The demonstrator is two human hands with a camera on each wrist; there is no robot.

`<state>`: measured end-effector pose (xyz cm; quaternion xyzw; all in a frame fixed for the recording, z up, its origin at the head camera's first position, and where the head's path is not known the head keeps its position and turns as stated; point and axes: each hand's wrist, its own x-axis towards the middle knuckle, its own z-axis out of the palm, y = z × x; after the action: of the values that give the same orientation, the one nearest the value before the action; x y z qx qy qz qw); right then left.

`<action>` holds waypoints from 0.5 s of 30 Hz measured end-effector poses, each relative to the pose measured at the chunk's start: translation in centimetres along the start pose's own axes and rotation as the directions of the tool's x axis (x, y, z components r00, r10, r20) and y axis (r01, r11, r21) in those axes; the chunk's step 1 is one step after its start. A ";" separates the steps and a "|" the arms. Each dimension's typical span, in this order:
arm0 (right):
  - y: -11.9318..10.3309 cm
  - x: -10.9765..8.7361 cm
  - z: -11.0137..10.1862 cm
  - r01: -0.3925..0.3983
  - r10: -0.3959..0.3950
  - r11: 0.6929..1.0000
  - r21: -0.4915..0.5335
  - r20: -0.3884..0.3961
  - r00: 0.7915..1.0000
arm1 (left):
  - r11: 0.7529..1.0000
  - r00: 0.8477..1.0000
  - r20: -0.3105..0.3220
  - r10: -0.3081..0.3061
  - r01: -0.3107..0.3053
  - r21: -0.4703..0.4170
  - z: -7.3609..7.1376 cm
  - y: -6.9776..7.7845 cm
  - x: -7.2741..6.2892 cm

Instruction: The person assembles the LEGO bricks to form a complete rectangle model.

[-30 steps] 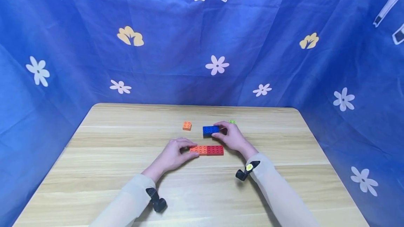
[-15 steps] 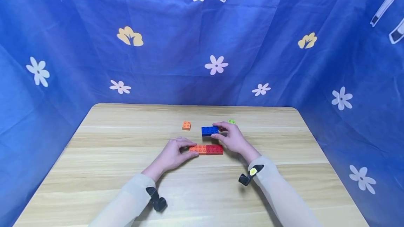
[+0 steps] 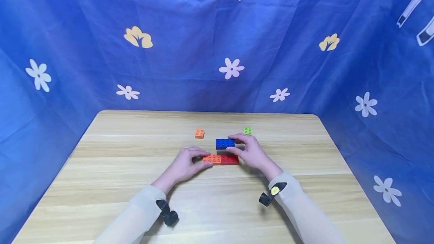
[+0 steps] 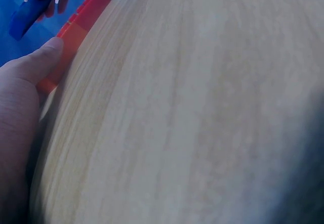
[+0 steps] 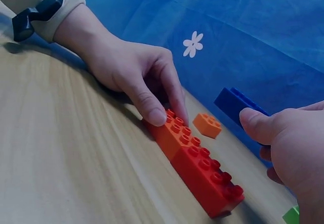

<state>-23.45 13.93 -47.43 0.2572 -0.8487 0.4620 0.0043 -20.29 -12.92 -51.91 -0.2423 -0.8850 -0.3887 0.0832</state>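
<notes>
My left hand grips the left end of a long orange building brick, thumb on the near side and fingers on the far side. Against that brick's right end sits a red building brick, in line with it on the table. A blue building brick is pinched at its right end by my right hand. In the right wrist view the blue brick hangs in the air, apart from the orange and red pair, tilted in that view.
Behind the hands, a small orange brick lies on the wooden table. Just beyond my right hand is a small green brick. A blue patterned cloth encloses the table's back and sides.
My right hand has come slightly nearer with the blue brick, uncovering more of the small green brick. My left hand keeps its grip on the orange brick; the view has shifted a little.
</notes>
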 end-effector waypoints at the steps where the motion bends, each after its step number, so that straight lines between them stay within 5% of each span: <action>1: 0.0 -0.1 0.0 0.005 -0.005 1.000 -0.002 0.000 1.000 | 1.000 1.000 0.000 -0.004 0.004 0.001 0.0 0.0 0.0; 15: -0.1 -1.1 1.1 0.056 -0.057 0.996 0.068 0.021 0.998 | 1.000 0.999 0.025 -0.020 0.019 0.021 -0.1 -0.2 0.1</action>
<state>-22.22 13.43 -48.26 0.2862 -0.8249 0.4874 -0.0009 -20.47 -13.06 -51.97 -0.2376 -0.8923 -0.3772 0.0707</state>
